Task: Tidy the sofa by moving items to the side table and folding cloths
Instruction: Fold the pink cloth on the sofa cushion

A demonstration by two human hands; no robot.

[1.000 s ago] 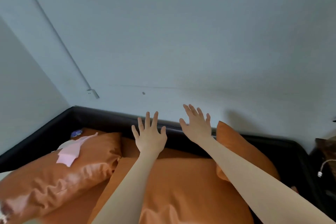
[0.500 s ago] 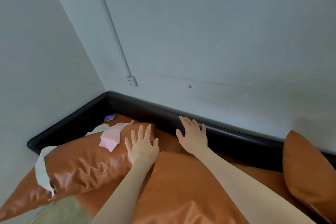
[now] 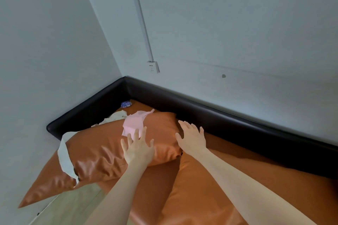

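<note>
No brand, label or writing can be read anywhere in the head view. An orange sofa with a black padded rim is seen set into the corner of two pale walls, and an orange cushion is laid across its seat toward the far left corner. A pink cloth is draped over the far edge of the cushion. The left hand is spread over the cushion with fingers released and straight, its fingertips reaching the near edge of the pink cloth; whether they press it cannot be told. The right hand is held flat with fingers relaxed at the right end of the cushion, near the back rim, and nothing is grasped by either hand. A white cloth is wrapped round the left part of the cushion, and more pale cloth is partly hidden behind it. A small blue patterned thing is lodged in the far corner of the seat; what it is cannot be made out. A white wall socket is fixed above the rim, under a thin conduit. The near tip of the cushion overhangs the seat edge, and the forearms are cut off by the bottom of the frame. Compared with half a second earlier, both hands are found further onto the cushion, and the second cushion at the right is no longer in view.
</note>
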